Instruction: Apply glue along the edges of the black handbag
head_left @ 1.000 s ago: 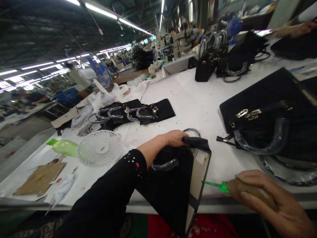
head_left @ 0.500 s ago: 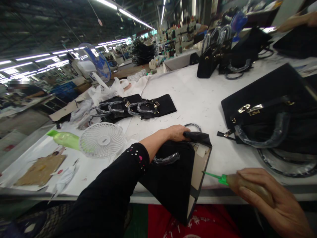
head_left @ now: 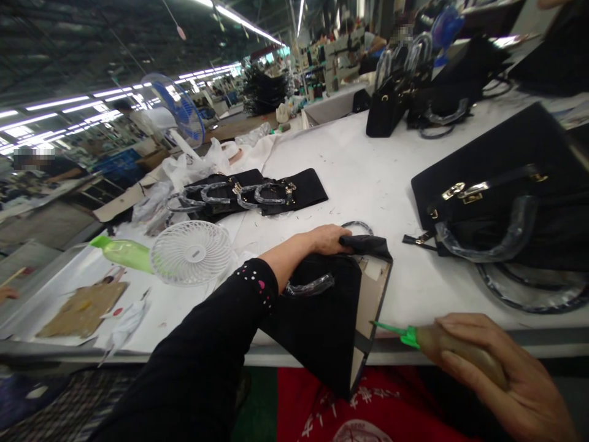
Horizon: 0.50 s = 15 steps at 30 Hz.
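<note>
a white tabletop (head_left: 368,172) carries everything. beyond the right grip (head_left: 497,374) lies a large black bag (head_left: 497,166), flat, with gold clasps and plastic-wrapped handles. between the two grips sits a half-made black bag (head_left: 322,325), its lower part hanging over the near edge of the tabletop, with its pale board lining showing along the side facing the right grip. the left grip (head_left: 329,239) is closed over the folded top corner of this bag and pins it down. beyond the left grip lie flat black pieces (head_left: 257,193) with wrapped handles. further out on that grip's outer side stands a small white fan (head_left: 191,252), with a green bottle (head_left: 122,253) just beside it. the right grip is wrapped fully around a brownish squeeze bottle (head_left: 442,344), and the green nozzle (head_left: 391,329) points at the lining edge. whether the tip touches the edge, i cannot tell.
</note>
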Available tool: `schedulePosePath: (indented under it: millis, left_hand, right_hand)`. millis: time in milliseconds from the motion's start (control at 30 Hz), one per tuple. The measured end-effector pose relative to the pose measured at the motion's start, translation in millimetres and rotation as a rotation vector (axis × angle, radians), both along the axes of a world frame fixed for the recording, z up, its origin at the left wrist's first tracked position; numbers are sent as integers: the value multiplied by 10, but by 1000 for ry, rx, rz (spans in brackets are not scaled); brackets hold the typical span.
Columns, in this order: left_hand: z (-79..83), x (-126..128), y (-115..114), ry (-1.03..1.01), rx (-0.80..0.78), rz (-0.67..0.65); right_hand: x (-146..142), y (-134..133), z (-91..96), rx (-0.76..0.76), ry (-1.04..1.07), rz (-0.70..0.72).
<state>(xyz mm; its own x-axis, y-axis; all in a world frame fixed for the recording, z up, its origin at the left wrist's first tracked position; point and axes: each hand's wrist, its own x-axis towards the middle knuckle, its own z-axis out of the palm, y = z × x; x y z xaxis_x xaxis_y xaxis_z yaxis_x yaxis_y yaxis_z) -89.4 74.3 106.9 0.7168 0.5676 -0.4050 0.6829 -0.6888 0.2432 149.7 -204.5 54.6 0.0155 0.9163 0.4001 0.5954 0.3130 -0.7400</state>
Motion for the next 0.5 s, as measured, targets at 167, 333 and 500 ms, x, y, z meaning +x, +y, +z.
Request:
schedulePosePath:
  millis: [167,333,500]
  left_hand:
    - [-11,-14,-7,10,14,10]
    - [-11,-21,-18,23,20,20]
    - [-4,-26,-33,30,21,20]
  right_hand:
    - [-16,-13,-21,-74,41,95]
    - [20,9,-99,-56,64,-61]
    - [52,45,-100,-84,55,-27]
